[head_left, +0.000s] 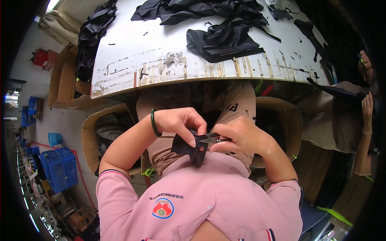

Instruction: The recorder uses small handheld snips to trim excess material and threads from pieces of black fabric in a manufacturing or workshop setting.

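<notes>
Above my lap, my left hand (183, 123) pinches a small piece of black fabric (185, 147) between thumb and fingers. Part of the fabric hangs down in front of my pink shirt. My right hand (241, 136) is closed round a pair of small thread snips (209, 140), whose blades point left and lie against the fabric by my left thumb. Whether the blades are cutting through it I cannot tell. A dark green bangle (154, 122) is on my left wrist.
Ahead stands a worn white table (132, 52) with black fabric pieces (223, 42) and scraps. Cardboard boxes (89, 136) flank my legs, one holding dark material. Blue crates (59, 166) stand on the floor at left. At far right a co-worker's hand (367, 106) handles black fabric.
</notes>
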Demonstrator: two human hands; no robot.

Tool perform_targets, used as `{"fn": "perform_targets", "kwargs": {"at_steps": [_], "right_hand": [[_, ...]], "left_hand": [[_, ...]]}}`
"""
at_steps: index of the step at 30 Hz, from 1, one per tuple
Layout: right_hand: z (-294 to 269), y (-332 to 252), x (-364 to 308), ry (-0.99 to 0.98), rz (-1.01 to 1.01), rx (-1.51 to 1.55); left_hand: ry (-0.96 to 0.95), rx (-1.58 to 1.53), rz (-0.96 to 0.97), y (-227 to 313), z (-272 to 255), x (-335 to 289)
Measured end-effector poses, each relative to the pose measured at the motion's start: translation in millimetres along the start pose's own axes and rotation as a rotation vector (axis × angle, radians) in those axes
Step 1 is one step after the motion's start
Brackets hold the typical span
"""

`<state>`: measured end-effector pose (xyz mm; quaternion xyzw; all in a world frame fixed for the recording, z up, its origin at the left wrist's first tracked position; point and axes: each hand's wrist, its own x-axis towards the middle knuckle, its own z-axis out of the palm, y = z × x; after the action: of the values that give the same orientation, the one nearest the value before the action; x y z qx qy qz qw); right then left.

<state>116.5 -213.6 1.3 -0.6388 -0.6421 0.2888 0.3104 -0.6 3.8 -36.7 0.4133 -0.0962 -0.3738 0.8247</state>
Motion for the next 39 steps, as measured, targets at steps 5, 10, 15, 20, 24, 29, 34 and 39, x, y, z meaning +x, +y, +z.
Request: {"fn": "perform_targets", "kwargs": {"at_steps": [5, 10, 15, 20, 24, 29, 34, 39], "right_hand": [[0, 1, 3, -0.025, -0.061, -0.031], [-2, 2, 2, -0.002, -0.089, -0.062], [-5, 1, 3, -0.039, -0.098, -0.089], [-4, 7, -2, -0.056, 0.014, -0.051], [3, -2, -9, 0.199, 0.21, 0.022], [23, -6, -5, 0.454, 0.144, -0.15], [18, -11, -3, 0.406, 0.203, -0.138], [13, -9, -4, 0.322, 0.289, 0.04]], "left_hand": [[-0.026, 0.015, -0.048, 0, 1, 4], [-0.018, 0.032, -0.084, 0, 0, 4], [0.004, 0.083, -0.081, 1, 4, 6], [0.111, 0.186, -0.067, 0, 5, 3], [0.535, 0.101, 0.329, -13, 10, 3], [0.711, 0.162, 0.504, -20, 20, 11], [0.707, 0.258, 0.57, -21, 27, 11], [0.716, 0.306, 0.593, -22, 25, 12]]}}
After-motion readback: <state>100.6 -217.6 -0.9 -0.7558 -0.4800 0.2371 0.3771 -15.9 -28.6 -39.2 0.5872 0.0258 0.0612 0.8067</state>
